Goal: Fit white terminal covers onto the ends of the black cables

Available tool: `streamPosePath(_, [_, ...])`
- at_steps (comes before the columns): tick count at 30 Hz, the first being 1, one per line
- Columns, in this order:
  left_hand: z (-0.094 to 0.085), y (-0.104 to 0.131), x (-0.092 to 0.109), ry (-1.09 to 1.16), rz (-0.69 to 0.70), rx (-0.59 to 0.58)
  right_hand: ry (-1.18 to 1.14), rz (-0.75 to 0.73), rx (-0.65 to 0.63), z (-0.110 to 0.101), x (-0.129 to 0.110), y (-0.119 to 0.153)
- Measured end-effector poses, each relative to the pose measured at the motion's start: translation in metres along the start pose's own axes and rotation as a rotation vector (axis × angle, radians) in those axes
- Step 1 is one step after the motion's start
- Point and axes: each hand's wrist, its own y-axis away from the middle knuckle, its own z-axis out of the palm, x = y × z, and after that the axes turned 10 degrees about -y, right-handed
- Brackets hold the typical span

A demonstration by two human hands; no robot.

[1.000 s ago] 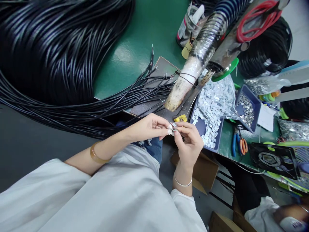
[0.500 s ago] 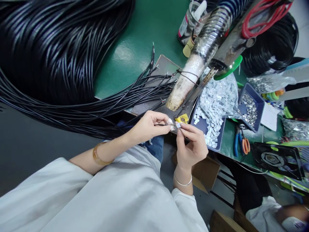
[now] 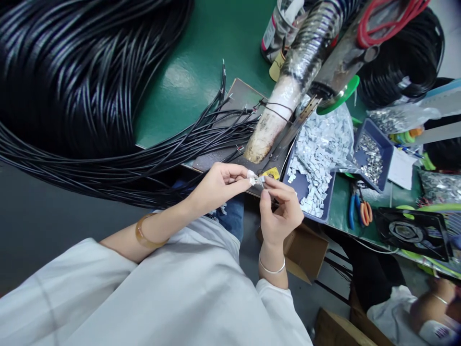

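Note:
My left hand (image 3: 227,185) is closed in a pinch on a wire end (image 3: 257,181), with white wrapping on its thumb and index fingertips. The black cable behind that end is mostly hidden by the hand. Facing it, my right hand (image 3: 283,206) pinches a small pale rectangular connector (image 3: 262,179) at its fingertips. The connector meets the thin wires; whether they are joined cannot be made out. Just behind the fingers lies a yellow piece (image 3: 272,173). Beside my right hand stands a blue tray (image 3: 326,206) of pale rectangular pieces (image 3: 315,192).
A bundle of black cables (image 3: 151,166) runs in from the left onto a grey board (image 3: 237,93). A dirty white duct end (image 3: 261,139) hangs close above the hands. At right lie pliers (image 3: 365,211), a tray of metal parts (image 3: 383,168) and a fan (image 3: 410,234). A co-worker's arm (image 3: 432,305) shows.
Both hands have shifted slightly left and up in the picture, still fingertip to fingertip. The view has moved a little too. The co-worker's hand has come further into view.

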Motion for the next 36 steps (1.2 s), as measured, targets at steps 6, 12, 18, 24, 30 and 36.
streamPosePath(6, [0.004, -0.003, 0.005, 0.023, 0.0, 0.042, 0.215, -0.227, -0.041, 0.001, 0.005, -0.003])
streamPosePath(12, [0.01, -0.006, 0.009, -0.003, 0.0, 0.135, 0.19, -0.239, -0.035, 0.001, 0.008, -0.006])
streamPosePath(18, [0.01, -0.008, 0.009, -0.023, 0.018, 0.152, 0.125, -0.107, -0.037, 0.004, 0.005, -0.01])
streamPosePath(24, [0.008, -0.007, 0.01, -0.032, 0.033, 0.126, 0.109, -0.126, -0.021, 0.004, 0.001, -0.01])
streamPosePath(30, [0.005, -0.004, 0.007, -0.11, 0.016, 0.092, 0.076, -0.059, -0.041, 0.0, 0.004, -0.006])
streamPosePath(36, [0.002, -0.004, 0.009, -0.084, 0.023, 0.066, 0.079, -0.013, -0.06, -0.003, 0.002, -0.007])
